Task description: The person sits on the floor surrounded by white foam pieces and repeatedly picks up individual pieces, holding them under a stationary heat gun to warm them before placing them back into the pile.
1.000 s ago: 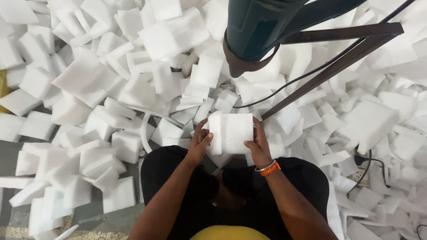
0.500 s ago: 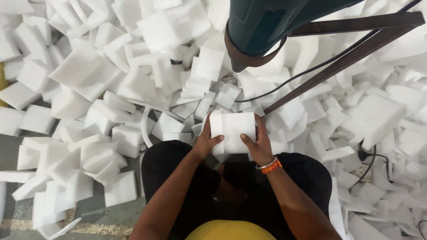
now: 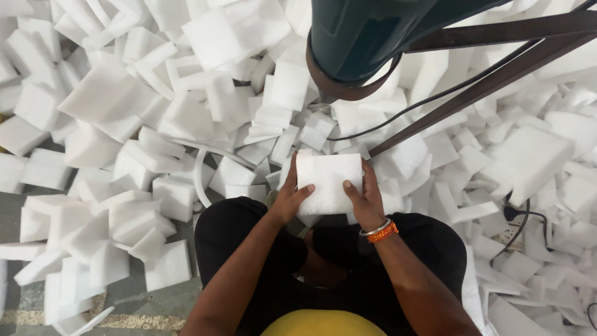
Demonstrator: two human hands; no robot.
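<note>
Fingers (image 3: 308,191) of left hand (image 3: 287,199) and right hand (image 3: 367,202) grasp the foam block (image 3: 328,182) below the machine head (image 3: 354,43). Keep the grip even, edges square.

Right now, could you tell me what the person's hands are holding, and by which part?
Both hands hold one white foam block by its opposite side edges: the left hand on its left edge, the right hand on its right, thumbs on its top face.
</note>
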